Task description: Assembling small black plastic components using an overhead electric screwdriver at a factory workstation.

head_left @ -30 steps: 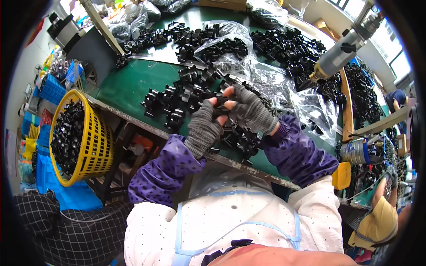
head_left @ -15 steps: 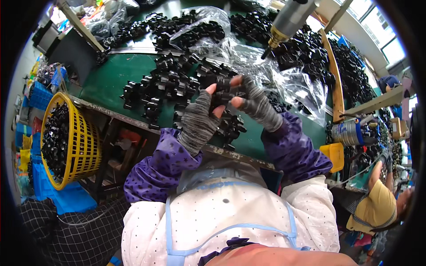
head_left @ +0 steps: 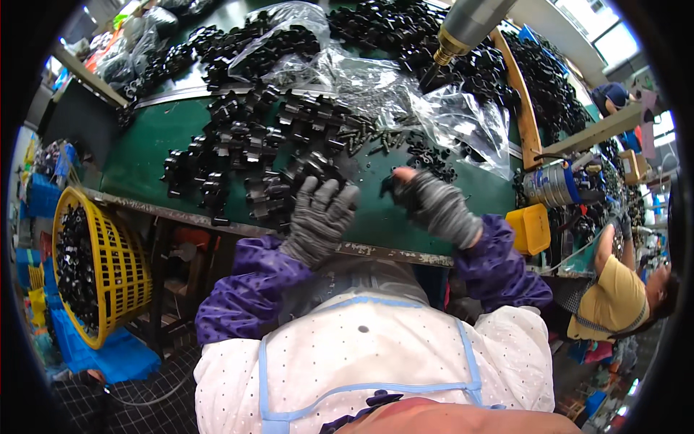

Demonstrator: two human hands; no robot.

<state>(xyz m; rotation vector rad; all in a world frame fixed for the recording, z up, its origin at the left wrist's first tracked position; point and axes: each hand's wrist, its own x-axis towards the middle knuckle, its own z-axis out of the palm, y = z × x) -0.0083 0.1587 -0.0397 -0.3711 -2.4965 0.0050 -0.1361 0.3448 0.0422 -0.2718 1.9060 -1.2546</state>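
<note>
Black plastic clamp-like parts [head_left: 249, 141] lie heaped on the green table before me. At the near right side of this heap, my left hand [head_left: 320, 220], in a grey fingerless glove, has its fingers bent over a black clamp-like part [head_left: 312, 165], slightly blurred. The left thumb is hidden. Further right, my right hand [head_left: 437, 206], gloved likewise, is closed above the table, thumb and fingers drawn together. Something dark shows at its fingertips, too unclear to name. Beyond the hands lie small metal pins [head_left: 372, 136] and small black pieces [head_left: 431, 159].
A powered driver [head_left: 463, 32] hangs above the table. Clear plastic bags [head_left: 376, 83] lie across the far parts. A wooden board [head_left: 517, 101] stands at right, near a yellow bin [head_left: 528, 229]. A yellow basket [head_left: 119, 267] is at left. Another person [head_left: 614, 289] works at far right.
Both hands held black parts close together; now they are apart. The left has come down to the heap's edge, the right has moved a little right and lower. The view has shifted.
</note>
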